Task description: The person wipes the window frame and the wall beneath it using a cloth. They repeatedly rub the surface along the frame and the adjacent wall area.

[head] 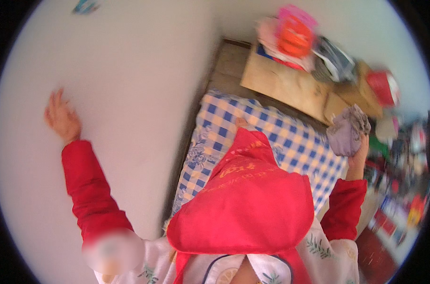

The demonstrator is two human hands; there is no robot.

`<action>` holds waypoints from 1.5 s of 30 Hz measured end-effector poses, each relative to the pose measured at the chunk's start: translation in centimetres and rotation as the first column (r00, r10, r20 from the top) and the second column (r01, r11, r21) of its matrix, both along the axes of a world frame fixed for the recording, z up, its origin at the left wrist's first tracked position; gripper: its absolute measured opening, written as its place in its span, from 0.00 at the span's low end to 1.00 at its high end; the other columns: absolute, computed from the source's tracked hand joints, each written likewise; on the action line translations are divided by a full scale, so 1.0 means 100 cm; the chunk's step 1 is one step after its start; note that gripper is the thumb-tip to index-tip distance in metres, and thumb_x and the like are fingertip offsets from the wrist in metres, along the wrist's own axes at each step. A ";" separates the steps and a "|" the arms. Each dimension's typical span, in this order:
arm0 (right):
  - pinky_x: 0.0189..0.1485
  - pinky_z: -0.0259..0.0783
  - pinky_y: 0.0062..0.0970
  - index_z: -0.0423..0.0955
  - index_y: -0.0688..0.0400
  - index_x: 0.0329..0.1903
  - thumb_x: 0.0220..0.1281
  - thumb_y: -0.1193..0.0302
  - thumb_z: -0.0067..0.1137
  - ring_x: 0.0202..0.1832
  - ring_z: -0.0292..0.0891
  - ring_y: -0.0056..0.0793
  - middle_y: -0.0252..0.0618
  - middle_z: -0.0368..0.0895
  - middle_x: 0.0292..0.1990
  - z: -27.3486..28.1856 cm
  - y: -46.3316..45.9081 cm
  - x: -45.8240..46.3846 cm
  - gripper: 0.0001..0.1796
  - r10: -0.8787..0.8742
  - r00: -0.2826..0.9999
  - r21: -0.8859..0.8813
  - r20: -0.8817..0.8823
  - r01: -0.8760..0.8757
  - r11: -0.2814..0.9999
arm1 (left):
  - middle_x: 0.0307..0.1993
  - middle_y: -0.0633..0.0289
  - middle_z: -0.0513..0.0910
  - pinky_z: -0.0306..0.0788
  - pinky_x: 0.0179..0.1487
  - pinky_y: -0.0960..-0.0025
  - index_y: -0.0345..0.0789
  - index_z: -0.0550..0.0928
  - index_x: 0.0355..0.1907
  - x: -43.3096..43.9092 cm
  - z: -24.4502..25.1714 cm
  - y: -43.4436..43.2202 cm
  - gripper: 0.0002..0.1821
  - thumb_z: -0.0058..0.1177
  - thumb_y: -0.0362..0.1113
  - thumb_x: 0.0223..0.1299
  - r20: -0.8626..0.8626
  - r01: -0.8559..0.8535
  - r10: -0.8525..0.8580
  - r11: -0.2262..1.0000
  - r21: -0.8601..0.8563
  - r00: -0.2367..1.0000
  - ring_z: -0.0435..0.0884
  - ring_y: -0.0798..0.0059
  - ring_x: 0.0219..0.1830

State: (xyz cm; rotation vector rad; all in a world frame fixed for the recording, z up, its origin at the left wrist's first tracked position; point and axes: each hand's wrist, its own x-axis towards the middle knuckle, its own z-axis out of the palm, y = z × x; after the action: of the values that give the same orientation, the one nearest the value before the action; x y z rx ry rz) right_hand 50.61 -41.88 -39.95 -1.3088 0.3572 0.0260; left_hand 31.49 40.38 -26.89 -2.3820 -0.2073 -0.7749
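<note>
My right hand [359, 155] grips a crumpled grey-purple cloth [344, 133], raised at the right above the edge of the checked bed cover. My left hand [63, 119] is stretched out to the left, in front of the pale wall [130, 88]. It holds nothing and its fingers are apart; whether it touches the wall I cannot tell. Before me spreads a blue, white and yellow checked cover [289, 142] with flower patterns. A red apron [243, 209] bearing writing hangs down my front and hides part of the cover. A bare foot [241, 123] shows beyond its hem.
Past the cover's far edge stands a wooden box or cabinet [282, 80]. Folded cloths and a pink-and-orange bag [296, 33] are piled on it, beside a grey-and-white bundle [335, 60]. A red-and-white container [381, 87] sits farther right. Blurred clutter [396, 149] fills the right side.
</note>
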 end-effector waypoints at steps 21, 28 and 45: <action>0.62 0.71 0.39 0.70 0.56 0.62 0.69 0.65 0.51 0.60 0.74 0.38 0.40 0.76 0.58 0.026 -0.352 -0.354 0.21 -0.833 0.546 0.161 0.086 0.818 0.553 | 0.51 0.60 0.82 0.68 0.57 0.66 0.31 0.78 0.47 0.220 -0.140 -0.550 0.16 0.39 0.40 0.75 0.340 0.315 -0.310 -0.130 -0.940 0.888 0.75 0.72 0.48; 0.67 0.66 0.39 0.68 0.56 0.66 0.70 0.62 0.49 0.64 0.70 0.38 0.39 0.75 0.62 0.010 -0.461 -0.455 0.25 -0.912 0.409 0.320 -0.023 0.868 0.380 | 0.51 0.49 0.81 0.68 0.64 0.57 0.33 0.76 0.39 0.226 -0.097 -0.845 0.14 0.37 0.40 0.74 0.469 -0.110 -0.363 -0.869 -0.483 0.805 0.78 0.58 0.56; 0.69 0.63 0.39 0.70 0.57 0.65 0.72 0.54 0.46 0.65 0.69 0.39 0.38 0.75 0.62 -0.068 -0.600 -0.571 0.27 -0.994 -0.013 0.501 -0.104 0.863 -0.064 | 0.49 0.50 0.81 0.70 0.62 0.54 0.35 0.75 0.39 0.248 -0.099 -1.214 0.13 0.40 0.41 0.73 0.363 -0.526 -0.716 -0.690 -0.497 0.596 0.78 0.57 0.52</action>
State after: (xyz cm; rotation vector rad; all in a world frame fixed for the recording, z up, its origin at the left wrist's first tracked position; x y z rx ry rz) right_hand -6.49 -101.84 -46.73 -0.2702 0.9232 -1.3177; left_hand 56.29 -80.99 -36.83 1.1866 -0.1895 -0.5425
